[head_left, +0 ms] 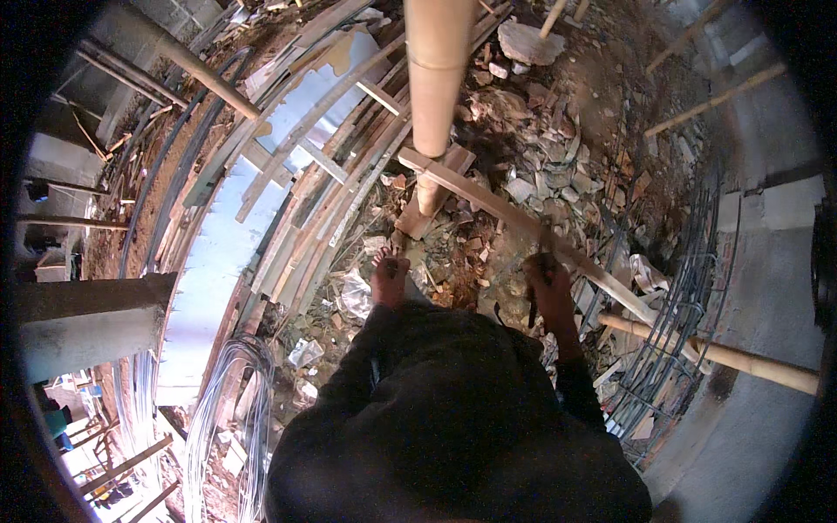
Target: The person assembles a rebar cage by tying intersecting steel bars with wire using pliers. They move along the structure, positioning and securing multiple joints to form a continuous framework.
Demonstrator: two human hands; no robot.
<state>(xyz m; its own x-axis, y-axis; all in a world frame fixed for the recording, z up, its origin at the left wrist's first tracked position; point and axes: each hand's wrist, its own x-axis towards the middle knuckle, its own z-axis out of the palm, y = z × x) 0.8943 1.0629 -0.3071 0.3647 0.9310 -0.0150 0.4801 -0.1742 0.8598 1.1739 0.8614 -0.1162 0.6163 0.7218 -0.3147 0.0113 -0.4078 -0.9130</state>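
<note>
In front of my body, my left hand is held with its fingers curled. Whatever may be inside that hand is too small to make out. My right hand is closed around a dark, narrow tool, part of which hangs below the fist; its kind is unclear. Just beyond this hand a long wooden batten runs diagonally. Its far end lies beside an upright bamboo pole. The pole's foot stands on a short wooden board on the rubble, beyond my left hand.
Stacked planks and a pale blue sheet lie to the left, near looped wire. Bundled steel rods and a bamboo pole lie to the right. Broken rubble covers the ground ahead, with concrete wall at far right.
</note>
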